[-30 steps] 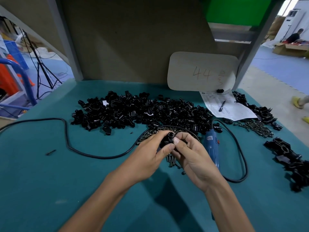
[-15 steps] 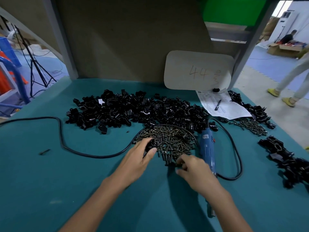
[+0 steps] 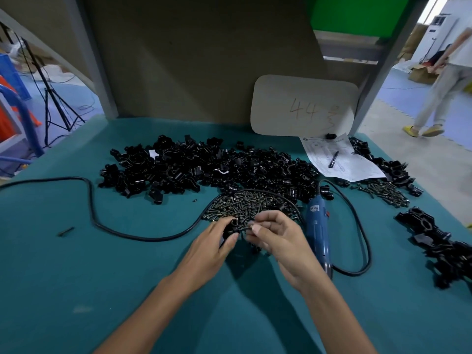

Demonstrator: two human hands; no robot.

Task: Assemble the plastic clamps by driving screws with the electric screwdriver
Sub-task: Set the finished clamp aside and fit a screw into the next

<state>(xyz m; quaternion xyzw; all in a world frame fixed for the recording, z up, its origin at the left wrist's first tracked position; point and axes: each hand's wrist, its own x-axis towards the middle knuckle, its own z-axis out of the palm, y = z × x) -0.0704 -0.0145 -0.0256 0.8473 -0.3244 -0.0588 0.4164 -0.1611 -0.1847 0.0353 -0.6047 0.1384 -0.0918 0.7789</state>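
Observation:
My left hand [image 3: 212, 247] grips a black plastic clamp [image 3: 231, 227] just in front of the screw pile [image 3: 249, 205]. My right hand [image 3: 277, 236] is close beside it, fingers curled, pinching a small screw [image 3: 251, 227] at the fingertips, which are blurred. The blue electric screwdriver [image 3: 318, 226] lies on the green table [image 3: 127, 277] to the right of my right hand, untouched. A large heap of black clamp parts [image 3: 204, 169] stretches across the table behind the screws.
The screwdriver's black cord [image 3: 89, 200] loops across the left and around the screws. Assembled clamps [image 3: 439, 241] lie at the right edge, a second screw pile [image 3: 383, 191] and paper with a pen [image 3: 334, 159] behind. A person [image 3: 444, 80] walks at far right.
My right hand rose from the near edge of the screw pile with a screw and moved toward my left hand, which lifted the clamp slightly. The person on the right walked further away.

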